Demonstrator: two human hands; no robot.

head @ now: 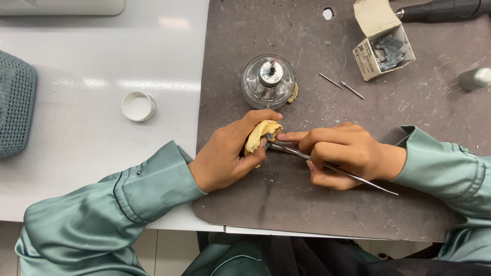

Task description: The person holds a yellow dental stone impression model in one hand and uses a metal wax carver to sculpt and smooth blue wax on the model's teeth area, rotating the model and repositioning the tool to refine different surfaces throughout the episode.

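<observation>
My left hand (230, 153) grips a yellow dental plaster model (260, 134) just above the dark work mat (286, 204). My right hand (340, 153) holds a thin metal hand instrument (337, 169) like a pen. Its tip touches the model beside my left thumb, and my right forefinger rests against the model. Both arms wear green satin sleeves.
A glass spirit lamp (268, 81) stands just behind the hands. Two thin burs (341, 85) lie to its right, near an open small cardboard box (383, 46). A black handpiece (442, 10) lies at the top right. A white cap (138, 106) sits on the white table, a teal mesh object (15, 110) at far left.
</observation>
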